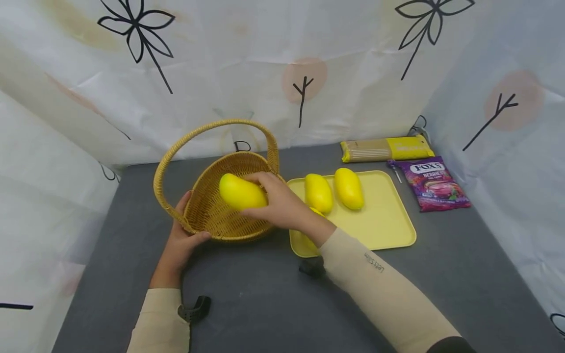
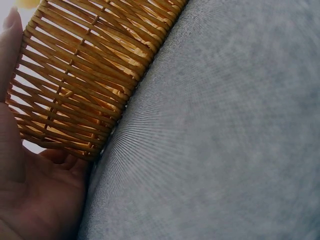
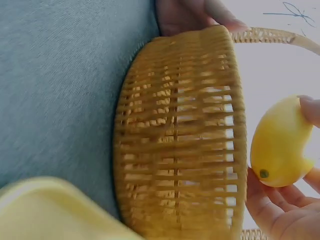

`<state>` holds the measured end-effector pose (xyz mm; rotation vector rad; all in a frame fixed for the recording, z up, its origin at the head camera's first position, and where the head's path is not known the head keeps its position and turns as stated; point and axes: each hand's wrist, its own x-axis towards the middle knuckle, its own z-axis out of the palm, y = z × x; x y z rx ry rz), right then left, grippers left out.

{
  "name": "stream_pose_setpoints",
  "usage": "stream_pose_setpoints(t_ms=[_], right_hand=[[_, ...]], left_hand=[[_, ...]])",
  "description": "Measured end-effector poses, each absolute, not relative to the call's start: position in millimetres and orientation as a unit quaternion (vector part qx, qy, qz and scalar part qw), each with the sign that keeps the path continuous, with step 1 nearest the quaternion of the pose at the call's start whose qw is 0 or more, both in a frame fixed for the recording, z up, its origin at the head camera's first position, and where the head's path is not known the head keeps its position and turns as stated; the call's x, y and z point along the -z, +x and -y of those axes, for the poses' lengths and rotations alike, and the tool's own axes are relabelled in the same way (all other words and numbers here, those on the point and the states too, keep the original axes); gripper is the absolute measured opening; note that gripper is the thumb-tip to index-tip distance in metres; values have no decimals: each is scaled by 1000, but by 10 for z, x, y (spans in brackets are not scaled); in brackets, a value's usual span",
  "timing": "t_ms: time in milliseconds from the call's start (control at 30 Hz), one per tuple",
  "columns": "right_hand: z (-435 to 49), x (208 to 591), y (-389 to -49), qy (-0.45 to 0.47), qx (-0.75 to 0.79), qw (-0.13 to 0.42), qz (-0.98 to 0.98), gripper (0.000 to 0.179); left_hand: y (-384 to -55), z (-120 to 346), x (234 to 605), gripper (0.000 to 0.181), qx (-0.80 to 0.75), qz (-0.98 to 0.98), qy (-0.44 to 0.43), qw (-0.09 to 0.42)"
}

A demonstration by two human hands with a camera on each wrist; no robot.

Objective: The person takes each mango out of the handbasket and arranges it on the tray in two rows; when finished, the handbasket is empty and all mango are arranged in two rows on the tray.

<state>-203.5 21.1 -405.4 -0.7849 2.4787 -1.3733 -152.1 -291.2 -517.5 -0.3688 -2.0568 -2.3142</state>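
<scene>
A yellow mango (image 1: 240,192) is held between the thumb and fingers of my right hand (image 1: 282,201), over the mouth of a wicker basket (image 1: 212,223). In the right wrist view, the mango (image 3: 280,142) is above the basket's rim, with a dark stem spot showing. My left hand (image 1: 183,242) grips the basket's near left side, its thumb by the rim. The left wrist view shows that hand (image 2: 40,195) against the woven wall (image 2: 85,75). Two more mangoes, one (image 1: 319,193) beside another (image 1: 348,189), lie on a yellow tray (image 1: 388,233); my right wrist partly hides a further yellow fruit.
The basket's tall arched handle (image 1: 212,126) rises over its opening. Behind the tray lies a pack of spaghetti (image 1: 386,149), and to its right a purple FOX'S candy bag (image 1: 437,184). Patterned white cloth (image 1: 247,73) borders the grey table (image 1: 256,304) at the back and sides.
</scene>
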Motion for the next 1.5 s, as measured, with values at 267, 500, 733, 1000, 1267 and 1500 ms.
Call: stream_pose_setpoints(t_ms=[267,500,733,1000,1267,1500], right_hand=[[-578,4064,-1915,-240,505,106,-822,74],[-976,4130,-1765,-201,538,105,-812,74],[-1325,4197,-1635,-169,539,88,-820,74],[-1643,4221,-1493,-111,541,76,-830,76],[-1901,4351,-1369,-77,517,72,-850,77],[-2085,4453,-1298,-64,494,88,-863,77]], left_hand=[[-1492,2935,5195,114,741,660,-121,15],[-1499,2929,5188,114,738,665,-112,12],[-1508,2922,5189,113,743,660,-112,14],[-1501,2907,5184,115,734,672,-102,14],[-1518,2921,5193,115,734,672,-100,14],[-1515,2914,5183,115,737,668,-99,16]])
